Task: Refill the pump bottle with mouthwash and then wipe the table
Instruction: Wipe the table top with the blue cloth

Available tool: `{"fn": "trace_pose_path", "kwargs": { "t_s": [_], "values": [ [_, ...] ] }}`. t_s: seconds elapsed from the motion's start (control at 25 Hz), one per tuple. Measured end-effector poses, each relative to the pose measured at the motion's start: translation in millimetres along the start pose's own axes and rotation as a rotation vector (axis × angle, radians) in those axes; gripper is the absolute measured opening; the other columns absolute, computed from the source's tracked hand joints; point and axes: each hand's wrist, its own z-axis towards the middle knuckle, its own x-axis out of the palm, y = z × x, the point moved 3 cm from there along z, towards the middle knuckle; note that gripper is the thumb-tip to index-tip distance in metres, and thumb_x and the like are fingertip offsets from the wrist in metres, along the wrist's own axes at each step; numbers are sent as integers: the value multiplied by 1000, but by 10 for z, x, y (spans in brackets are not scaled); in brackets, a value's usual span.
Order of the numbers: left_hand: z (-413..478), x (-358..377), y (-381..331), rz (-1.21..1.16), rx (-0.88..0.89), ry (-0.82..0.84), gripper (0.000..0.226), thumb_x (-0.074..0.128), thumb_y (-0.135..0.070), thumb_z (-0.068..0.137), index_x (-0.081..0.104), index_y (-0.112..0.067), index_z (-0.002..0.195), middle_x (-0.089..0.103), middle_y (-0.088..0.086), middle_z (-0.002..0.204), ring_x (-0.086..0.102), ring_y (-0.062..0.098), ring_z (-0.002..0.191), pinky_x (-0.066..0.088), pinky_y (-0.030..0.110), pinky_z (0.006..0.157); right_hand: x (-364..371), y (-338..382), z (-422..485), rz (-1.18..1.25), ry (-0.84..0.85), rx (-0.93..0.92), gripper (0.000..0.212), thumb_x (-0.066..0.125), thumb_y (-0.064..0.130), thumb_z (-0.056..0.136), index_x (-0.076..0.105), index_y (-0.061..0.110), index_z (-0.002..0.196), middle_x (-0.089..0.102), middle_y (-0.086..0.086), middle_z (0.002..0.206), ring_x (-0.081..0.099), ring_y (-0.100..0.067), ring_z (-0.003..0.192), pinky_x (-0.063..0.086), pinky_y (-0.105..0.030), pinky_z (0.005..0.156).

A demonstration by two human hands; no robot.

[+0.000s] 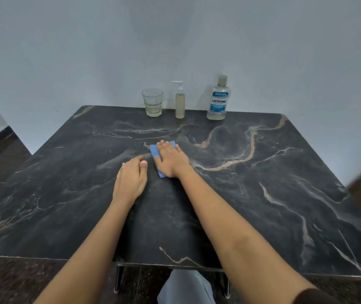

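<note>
A small clear pump bottle with a white pump and pale yellowish liquid stands at the table's far edge. To its right stands a mouthwash bottle with a blue label and its cap on. My right hand lies flat, palm down, pressing a blue cloth onto the dark marble table near its middle; most of the cloth is hidden under the hand. My left hand rests on the table just left of it, fingers loosely curled, holding nothing.
A clear glass with a little pale liquid stands left of the pump bottle, against the white wall. Dark floor shows to the left and right of the table. My knee shows below the near edge.
</note>
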Motion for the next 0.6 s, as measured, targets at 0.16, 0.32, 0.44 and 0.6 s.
{"fn": "trace_pose_path", "kwargs": {
  "t_s": [0.16,0.32,0.44,0.6],
  "values": [
    [12,50,95,24,0,28,46,23,-38,101,56,-13,121,66,4,111,57,25,110,31,40,109,-167,-460,245,1,-38,92,60,21,36,99,11,11,153,8,-6,161,6,-19,148,0,-42,121],
    [-67,-10,7,2,-13,6,42,28,-31,103,58,-5,117,64,7,107,54,27,109,35,42,106,-382,-1170,117,-39,-98,209,60,19,36,99,12,10,153,11,-8,160,10,-20,148,4,-45,120],
    [-110,-36,-67,-33,38,-10,40,29,-28,104,59,-3,108,64,7,96,57,25,100,29,41,113,-519,-1703,-165,-42,-121,330,59,20,35,99,14,9,152,12,-7,160,11,-20,148,4,-45,120],
    [-136,-32,-152,27,112,51,40,30,-28,104,61,-7,116,68,8,107,60,29,106,31,43,111,-620,-2270,-743,-37,-137,483,58,17,33,100,11,8,152,8,-6,161,5,-18,148,0,-43,120]
  ]
}}
